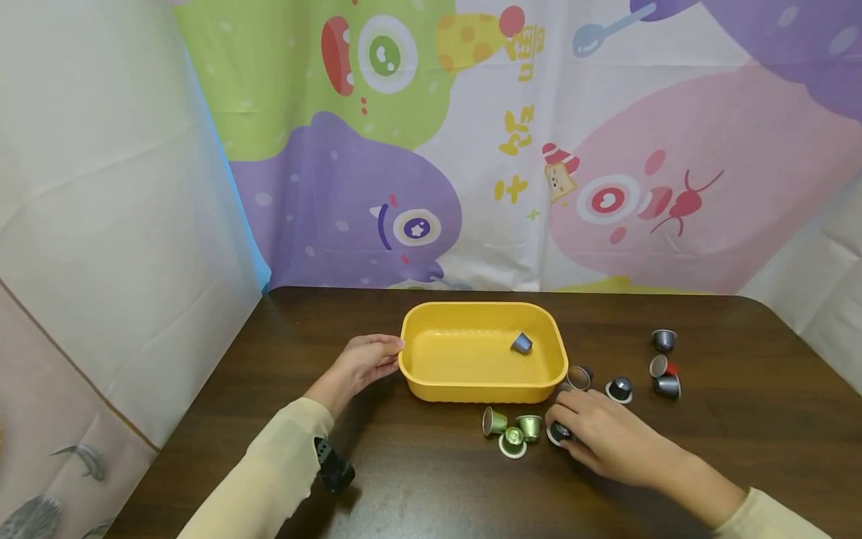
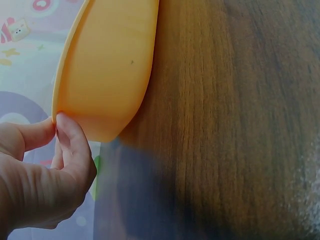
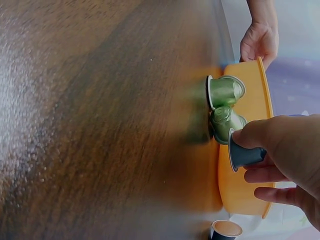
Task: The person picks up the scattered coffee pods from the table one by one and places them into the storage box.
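Cartoon-printed cloth point(image 1: 498, 224) hangs behind a brown table point(image 1: 431, 486), where the left hand point(image 1: 367, 361) pinches the rim of a yellow tub point(image 1: 481, 393) holding one blue capsule point(image 1: 521, 344), while the right hand point(image 1: 609, 430) pinches a dark capsule point(image 3: 245, 156), three green capsules point(image 1: 529, 427) just left of that grip and other capsules point(image 1: 620, 388) beyond it.

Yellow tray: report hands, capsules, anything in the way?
Left hand pinches tray rim. Right hand pinches dark capsule, outside tray. Blue capsule inside tray. Green capsules close beside the dark one; no clear obstruction.
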`<state>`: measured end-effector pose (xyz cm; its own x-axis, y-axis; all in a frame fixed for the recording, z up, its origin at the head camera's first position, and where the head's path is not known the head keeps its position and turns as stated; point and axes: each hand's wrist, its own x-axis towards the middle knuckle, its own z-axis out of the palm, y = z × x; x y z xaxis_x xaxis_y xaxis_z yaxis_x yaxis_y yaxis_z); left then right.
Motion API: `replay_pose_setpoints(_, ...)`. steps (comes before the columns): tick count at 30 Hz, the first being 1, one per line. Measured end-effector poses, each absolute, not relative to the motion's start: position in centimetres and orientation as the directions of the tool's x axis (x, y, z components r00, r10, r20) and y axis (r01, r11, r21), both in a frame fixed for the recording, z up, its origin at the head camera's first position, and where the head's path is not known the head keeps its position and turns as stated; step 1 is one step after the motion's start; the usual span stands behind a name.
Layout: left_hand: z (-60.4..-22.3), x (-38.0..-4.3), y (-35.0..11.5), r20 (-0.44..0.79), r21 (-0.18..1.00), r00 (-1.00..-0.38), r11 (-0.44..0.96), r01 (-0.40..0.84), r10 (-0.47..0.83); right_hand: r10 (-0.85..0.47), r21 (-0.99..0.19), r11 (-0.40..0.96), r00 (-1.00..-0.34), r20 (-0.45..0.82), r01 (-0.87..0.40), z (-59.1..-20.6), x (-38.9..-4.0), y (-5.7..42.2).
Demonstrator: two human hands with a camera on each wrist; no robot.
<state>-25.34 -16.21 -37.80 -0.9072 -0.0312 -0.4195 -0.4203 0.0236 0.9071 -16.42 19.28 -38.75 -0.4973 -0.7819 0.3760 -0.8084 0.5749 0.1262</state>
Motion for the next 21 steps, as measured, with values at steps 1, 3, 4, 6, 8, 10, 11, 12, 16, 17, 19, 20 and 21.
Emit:
replay_pose_setpoints(1, -37.78, -25.33, -16.21, -0.419, 0.907, -0.908, 0.024, -0.419, -0.030, -0.782, 0.129, 0.575, -0.496, 0.376, -0.808, -38.70, -16.40, 19.25)
replay_pose_setpoints(3, -37.70, -25.28, -16.22, -0.417, 0.908, -0.908, 0.025, -0.418, -0.027, -0.783, 0.132, 0.574, -0.495, 0.375, -0.808, -38.61, -16.38, 19.20)
replay_pose_setpoints(4, -37.66, -25.28, -16.19, -0.418, 0.908, -0.908, 0.024, -0.419, -0.026, -0.784, 0.134, 0.574, -0.495, 0.375, -0.808, -38.57, -16.38, 19.18)
replay_pose_setpoints(6, -37.61, -25.25, -16.20, -0.418, 0.908, -0.908, 0.024, -0.419, -0.024, -0.783, 0.133, 0.575, -0.497, 0.373, -0.807, -38.51, -16.37, 19.16)
replay_pose_setpoints(8, -37.59, -25.21, -16.21, -0.417, 0.909, -0.909, 0.024, -0.417, -0.020, -0.784, 0.132, 0.576, -0.499, 0.370, -0.807, -38.47, -16.36, 19.15)
replay_pose_setpoints(10, -37.56, -25.18, -16.22, -0.416, 0.909, -0.909, 0.024, -0.416, -0.017, -0.784, 0.130, 0.577, -0.501, 0.367, -0.807, -38.45, -16.34, 19.15)
replay_pose_setpoints(11, -37.56, -25.14, -16.23, -0.415, 0.910, -0.910, 0.025, -0.415, -0.015, -0.784, 0.129, 0.577, -0.502, 0.366, -0.807, -38.44, -16.33, 19.15)
replay_pose_setpoints(12, -37.55, -25.12, -16.24, -0.414, 0.910, -0.910, 0.027, -0.414, -0.014, -0.784, 0.128, 0.577, -0.503, 0.364, -0.807, -38.43, -16.32, 19.15)
replay_pose_setpoints(16, -37.57, -25.04, -16.26, -0.414, 0.910, -0.910, 0.028, -0.414, -0.017, -0.783, 0.129, 0.579, -0.505, 0.364, -0.805, -38.30, -16.25, 19.08)
replay_pose_setpoints(17, -37.58, -25.01, -16.26, -0.413, 0.910, -0.911, 0.027, -0.413, -0.018, -0.783, 0.130, 0.579, -0.504, 0.363, -0.805, -38.24, -16.23, 19.07)
replay_pose_setpoints(19, -37.62, -25.03, -16.25, -0.414, 0.910, -0.910, 0.027, -0.414, -0.020, -0.782, 0.131, 0.580, -0.505, 0.364, -0.804, -38.12, -16.20, 19.03)
replay_pose_setpoints(20, -37.63, -25.05, -16.24, -0.414, 0.910, -0.910, 0.026, -0.414, -0.021, -0.782, 0.131, 0.580, -0.505, 0.365, -0.804, -38.06, -16.19, 19.00)
replay_pose_setpoints(21, -37.66, -25.07, -16.23, -0.413, 0.910, -0.911, 0.026, -0.413, -0.022, -0.782, 0.132, 0.580, -0.505, 0.365, -0.804, -38.01, -16.19, 18.97)
